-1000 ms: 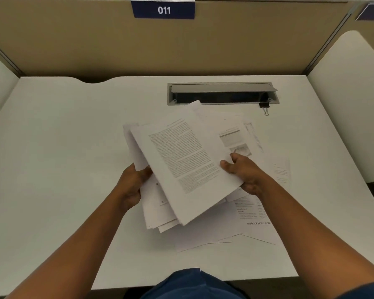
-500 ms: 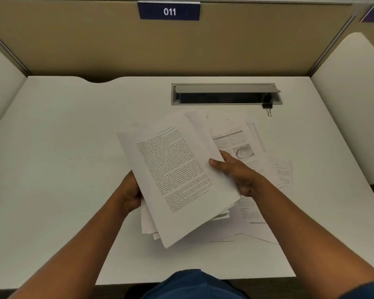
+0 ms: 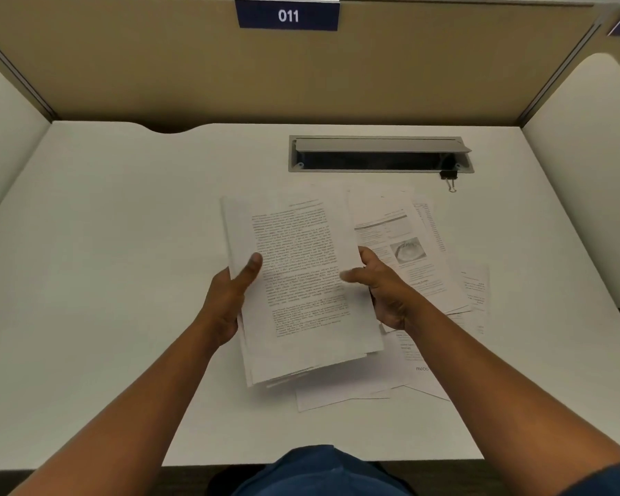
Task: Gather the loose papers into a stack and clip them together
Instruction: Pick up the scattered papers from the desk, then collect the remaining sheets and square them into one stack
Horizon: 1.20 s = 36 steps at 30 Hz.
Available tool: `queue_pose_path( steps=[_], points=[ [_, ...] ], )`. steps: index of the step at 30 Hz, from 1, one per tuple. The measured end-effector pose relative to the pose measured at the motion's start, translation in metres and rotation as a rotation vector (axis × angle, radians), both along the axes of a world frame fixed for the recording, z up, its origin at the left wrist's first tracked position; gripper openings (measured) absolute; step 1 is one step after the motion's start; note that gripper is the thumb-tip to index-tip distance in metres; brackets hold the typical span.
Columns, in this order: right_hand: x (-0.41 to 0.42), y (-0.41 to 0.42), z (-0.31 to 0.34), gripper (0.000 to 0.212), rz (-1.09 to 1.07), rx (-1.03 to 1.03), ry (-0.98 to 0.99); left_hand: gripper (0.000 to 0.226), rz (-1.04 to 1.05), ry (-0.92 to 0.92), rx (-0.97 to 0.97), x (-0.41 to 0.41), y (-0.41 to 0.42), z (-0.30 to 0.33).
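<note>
While both hands hold the gathered sheaf of white printed sheets (image 3: pixel 301 281) just above the white surface (image 3: pixel 104 281), the step in hand looks like squaring it up.

Nearest: a few loose white sheets (image 3: pixel 348 392) lie flat under and beyond the sheaf's near edge, poking out toward the person. They are not yet gathered.

Left hand (image 3: pixel 226 302): thumb laid over the top page near its left edge, fingers curled beneath and out of sight. A firm pinch on the sheaf.

Right hand (image 3: pixel 383 288): set against the sheaf's right edge, thumb reaching onto the page, fingers bent round the side. It appears to grip the sheaf too, though blur makes the contact hard to read.

Sheaf's near edges are stepped, not flush; the sheets fan slightly at the bottom.

Judgement: loosen both grips a little, stand the sheaf on one edge and tap it on the surface so the sheets drop level, then tap the adjacent edge. Squeezing hard would lock the misalignment in.

Further right: more white printed sheets, one with a small grey photograph (image 3: pixel 405 252), overlap on the surface. These need collecting before clipping.

Farthest: a small black binder clip with wire handles (image 3: pixel 450 177) sits just beside the right end of the grey cable slot (image 3: pixel 380 155), well apart from the hands.
</note>
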State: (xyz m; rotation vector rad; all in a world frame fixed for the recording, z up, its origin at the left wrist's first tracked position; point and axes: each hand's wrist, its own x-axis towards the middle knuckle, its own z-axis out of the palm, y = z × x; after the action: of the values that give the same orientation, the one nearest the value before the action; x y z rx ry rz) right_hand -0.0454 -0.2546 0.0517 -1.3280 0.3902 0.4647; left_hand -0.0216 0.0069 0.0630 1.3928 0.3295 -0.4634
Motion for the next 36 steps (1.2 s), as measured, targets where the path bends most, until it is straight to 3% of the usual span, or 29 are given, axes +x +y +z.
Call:
queue_pose_path(
  steps=[3, 6, 9, 13, 16, 19, 21, 24, 27, 29, 33, 36],
  points=[
    [0.0, 0.005, 0.002, 0.052, 0.029, -0.005, -0.034, 0.041, -0.025, 0.056, -0.049, 0.001, 0.001, -0.002],
    [0.0, 0.006, 0.004, 0.054, 0.088, -0.106, -0.044, 0.041, -0.076, 0.178, -0.255, 0.002, 0.008, -0.002],
    [0.002, 0.005, 0.012, 0.058, 0.125, -0.173, -0.065, 0.046, -0.125, 0.169, -0.242, 0.004, 0.012, -0.008],
    [0.007, -0.008, 0.025, 0.05, -0.029, 0.155, -0.03, 0.043, 0.027, 0.107, -0.228, 0.01, 0.01, -0.011],
    [0.003, -0.019, 0.024, 0.073, -0.063, 0.487, 0.074, 0.036, 0.204, 0.116, -0.319, 0.016, 0.01, -0.007],
    [-0.006, -0.009, 0.019, 0.089, 0.027, 0.621, 0.078, 0.04, 0.347, 0.141, -0.37, 0.021, 0.007, -0.006],
    [-0.008, 0.012, 0.018, 0.082, -0.001, 0.6, 0.054, 0.042, 0.414, 0.133, -0.398, 0.023, 0.001, -0.002],
    [-0.004, 0.045, 0.015, 0.055, -0.233, 0.508, 0.002, 0.044, 0.454, 0.089, -0.448, 0.02, -0.012, 0.004],
    [0.001, 0.055, 0.009, 0.048, -0.368, 0.398, -0.012, 0.047, 0.432, 0.047, -0.462, 0.017, -0.014, 0.001],
    [0.005, 0.047, 0.008, 0.044, -0.376, 0.286, -0.037, 0.049, 0.436, 0.067, -0.466, 0.018, -0.007, 0.001],
    [0.014, 0.012, 0.012, 0.038, -0.29, 0.154, -0.106, 0.023, 0.405, 0.07, -0.5, 0.033, 0.031, 0.004],
    [0.019, -0.012, 0.02, 0.041, -0.22, 0.133, -0.168, 0.035, 0.193, -0.079, -0.276, 0.047, 0.066, 0.009]
  ],
)
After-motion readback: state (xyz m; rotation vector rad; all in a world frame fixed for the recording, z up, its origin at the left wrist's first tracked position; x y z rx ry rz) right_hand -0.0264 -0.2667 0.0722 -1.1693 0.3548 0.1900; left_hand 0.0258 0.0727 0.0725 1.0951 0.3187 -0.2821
